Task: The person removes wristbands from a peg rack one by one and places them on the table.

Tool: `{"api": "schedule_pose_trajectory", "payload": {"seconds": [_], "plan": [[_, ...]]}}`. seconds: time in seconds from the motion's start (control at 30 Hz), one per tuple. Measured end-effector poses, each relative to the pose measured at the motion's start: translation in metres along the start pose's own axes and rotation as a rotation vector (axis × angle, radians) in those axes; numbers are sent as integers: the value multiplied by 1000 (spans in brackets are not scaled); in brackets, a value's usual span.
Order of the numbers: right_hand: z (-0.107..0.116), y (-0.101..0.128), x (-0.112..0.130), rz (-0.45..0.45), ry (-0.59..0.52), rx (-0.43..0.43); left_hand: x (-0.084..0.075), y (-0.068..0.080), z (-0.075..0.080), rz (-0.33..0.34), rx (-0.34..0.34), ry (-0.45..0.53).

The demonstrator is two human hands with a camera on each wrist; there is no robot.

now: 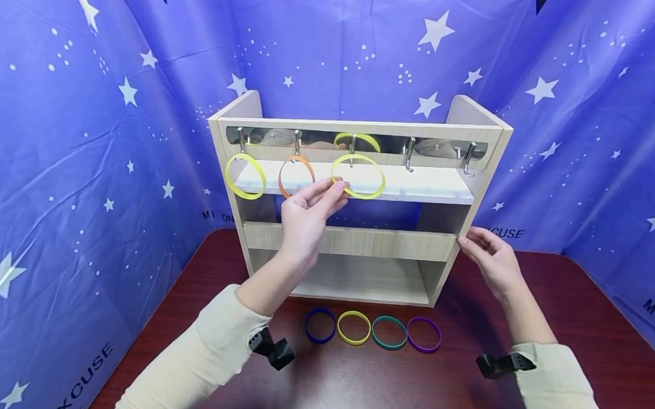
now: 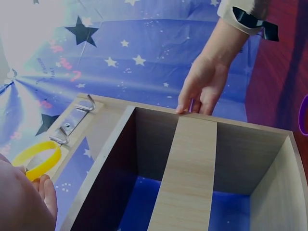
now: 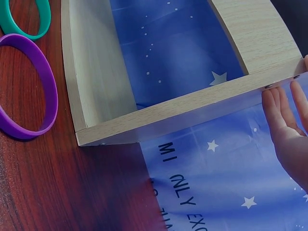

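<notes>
My left hand (image 1: 307,219) pinches the lower left edge of a yellow silicone wristband (image 1: 382,184) between thumb and fingers. The band is level with the middle hook (image 1: 353,144) of a small wooden shelf (image 1: 353,241); whether it hangs on that hook I cannot tell. To its left, an orange wristband (image 1: 305,161) and another yellow wristband (image 1: 260,170) hang from hooks. My right hand (image 1: 492,260) touches the shelf's right side panel with fairly straight fingers, also visible in the right wrist view, where the hand (image 3: 291,139) is partly cut off.
Blue (image 1: 308,335), yellow (image 1: 341,331), green (image 1: 375,335) and purple (image 1: 437,341) wristbands lie in a row on the dark red table (image 1: 352,388) before the shelf. Two bare hooks (image 1: 409,154) are on the right. A starry blue curtain (image 1: 339,58) surrounds the table.
</notes>
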State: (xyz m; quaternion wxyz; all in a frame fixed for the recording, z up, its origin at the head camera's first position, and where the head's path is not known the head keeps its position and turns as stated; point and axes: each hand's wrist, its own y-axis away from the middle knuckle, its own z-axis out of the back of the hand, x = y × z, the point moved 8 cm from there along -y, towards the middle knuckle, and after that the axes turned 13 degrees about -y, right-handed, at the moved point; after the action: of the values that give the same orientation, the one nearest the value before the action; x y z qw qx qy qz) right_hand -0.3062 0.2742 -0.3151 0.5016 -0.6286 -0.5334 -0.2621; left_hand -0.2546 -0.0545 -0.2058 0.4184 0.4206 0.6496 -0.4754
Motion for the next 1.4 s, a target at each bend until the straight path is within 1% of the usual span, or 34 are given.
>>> {"api": "schedule_pose_trajectory", "payload": {"seconds": [0.43,0.63,0.83,0.93,1.13,1.4], "plan": [[0,1,1,4,8,-2,-11,0,4,-69,33,79],[0,0,0,6,2,-1,-10,4,5,-87,84,73],[1,0,1,17,-6,2,-4,8,7,-112,115,47],[1,0,1,13,11,-9,0,10,8,-102,128,27],[2,0,0,8,21,-8,9,14,13,-61,149,-2],[1,0,1,4,21,-4,19,15,25,-8,139,26]]}}
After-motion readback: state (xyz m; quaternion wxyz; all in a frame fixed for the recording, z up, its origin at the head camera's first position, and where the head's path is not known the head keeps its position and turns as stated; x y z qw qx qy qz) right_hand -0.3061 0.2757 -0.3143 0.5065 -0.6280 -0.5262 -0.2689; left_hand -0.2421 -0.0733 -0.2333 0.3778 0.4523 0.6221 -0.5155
